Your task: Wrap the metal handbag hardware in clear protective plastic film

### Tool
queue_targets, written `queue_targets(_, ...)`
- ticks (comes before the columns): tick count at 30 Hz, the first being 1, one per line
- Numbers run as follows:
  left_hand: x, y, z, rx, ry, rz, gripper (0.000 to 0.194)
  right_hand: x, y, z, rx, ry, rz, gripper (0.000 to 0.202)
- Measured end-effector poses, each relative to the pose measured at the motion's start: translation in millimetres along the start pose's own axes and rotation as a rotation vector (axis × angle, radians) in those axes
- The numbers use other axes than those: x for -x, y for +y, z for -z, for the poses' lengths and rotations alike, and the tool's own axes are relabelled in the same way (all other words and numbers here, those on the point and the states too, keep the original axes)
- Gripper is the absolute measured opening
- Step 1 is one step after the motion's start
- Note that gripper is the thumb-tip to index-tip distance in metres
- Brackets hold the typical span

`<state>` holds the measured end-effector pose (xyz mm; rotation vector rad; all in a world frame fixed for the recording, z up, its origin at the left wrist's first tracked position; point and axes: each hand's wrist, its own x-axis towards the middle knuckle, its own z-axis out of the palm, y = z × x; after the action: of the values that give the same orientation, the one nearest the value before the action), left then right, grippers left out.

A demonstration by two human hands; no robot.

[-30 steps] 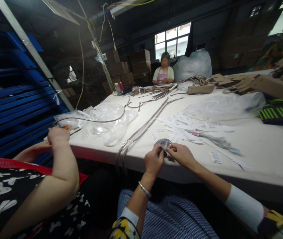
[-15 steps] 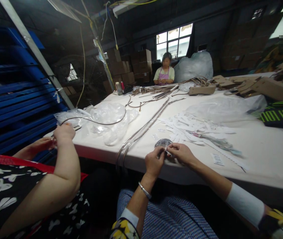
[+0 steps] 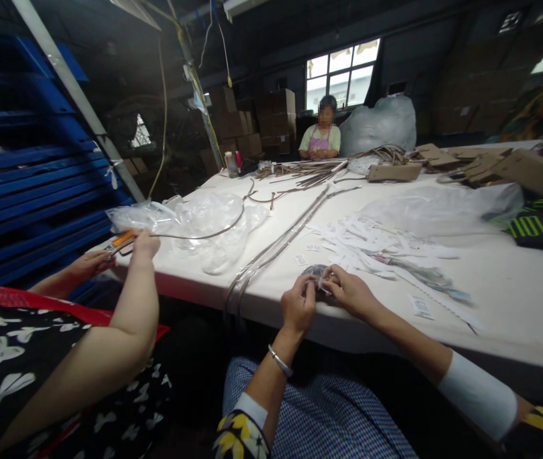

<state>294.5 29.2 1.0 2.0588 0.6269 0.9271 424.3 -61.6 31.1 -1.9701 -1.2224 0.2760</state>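
Observation:
At the table's near edge, my left hand [image 3: 299, 303] and my right hand [image 3: 349, 290] meet at a small round dark coil [image 3: 314, 270] that looks wrapped in shiny clear plastic. Both hands pinch at its near side with curled fingers. A small whitish bit shows between the fingertips, too small to name. Just past the coil lie small printed labels [image 3: 299, 260]. Beyond my right hand spreads a pile of white paper strips [image 3: 362, 239]. Long brown cords in clear plastic [image 3: 285, 237] run across the table to my left and hang over its edge.
At left, a co-worker's hands [image 3: 144, 245] handle a brown cord near crumpled clear bags [image 3: 204, 217]. A printed label sheet [image 3: 420, 307] lies on the right. Cardboard pieces [image 3: 524, 169] are heaped at the back right. Another person [image 3: 320, 140] sits across the table.
My hands stay at the coil, and the fingertips have parted slightly. The co-worker's right hand has moved rightward along the cord, and an orange object now shows by it. The view has shifted a little.

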Motion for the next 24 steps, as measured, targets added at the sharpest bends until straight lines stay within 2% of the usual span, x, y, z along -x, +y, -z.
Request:
queue_targets(4,-3.2,-2.6,-2.6,0.064,0.003,0.009,0.022,-3.9,-0.1,0.1,0.037,-0.024,0.053,0.012)
queue_targets(9,-7.3,-1.2,-1.6,0.024,-0.015,0.021,0.029,-4.8,2.8,3.0,0.078,-0.064,0.120,0.021)
queue_targets(11,-8.6,0.1,-1.0,0.018,-0.007,0.022,0.031,-2.6,4.1,4.4,0.154,-0.028,0.153,0.029)
queue_targets(13,-9.2,0.3,-1.5,0.046,0.004,0.016,0.031,-0.3,4.8,6.0,0.263,0.051,0.246,0.033)
queue_targets(15,-9.1,-0.7,-2.9,0.090,0.006,0.014,0.028,0.7,4.6,7.8,0.347,0.118,0.387,0.027)
queue_targets(17,-9.4,-2.2,-4.8,0.132,0.008,0.029,0.025,0.6,3.4,9.6,0.379,0.118,0.494,0.022)
queue_targets(20,-12.8,-4.6,-7.2,0.253,0.026,0.079,0.020,1.2,1.2,11.9,0.406,0.069,0.558,0.024)
queue_targets(24,-24.6,-8.4,-9.6,0.457,0.080,0.212,0.018,8.1,6.2,12.4,0.423,0.036,0.605,0.026)
